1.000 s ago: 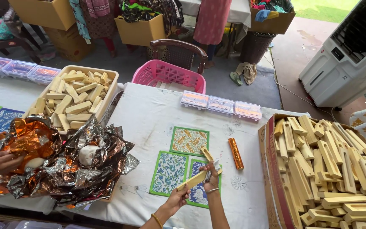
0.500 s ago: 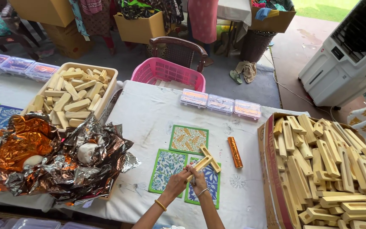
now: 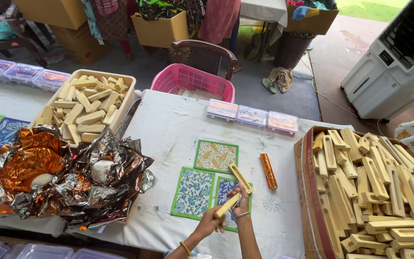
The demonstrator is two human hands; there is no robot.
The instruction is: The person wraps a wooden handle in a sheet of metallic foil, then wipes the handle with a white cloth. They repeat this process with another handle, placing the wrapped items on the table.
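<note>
Over the patterned tiles on the table, both hands grip one wooden piece. Left hand closes round its lower end, right hand pinches near the top (another piece lies just beside).

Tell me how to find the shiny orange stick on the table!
Start at the big cardboard box full of pale wooden pieces on the right. Just left of it, on the white tablecloth, beside the patterned cards, lies the orange stick. It alone is wrapped in glossy orange foil; the sticks nearby are plain wood.
</note>
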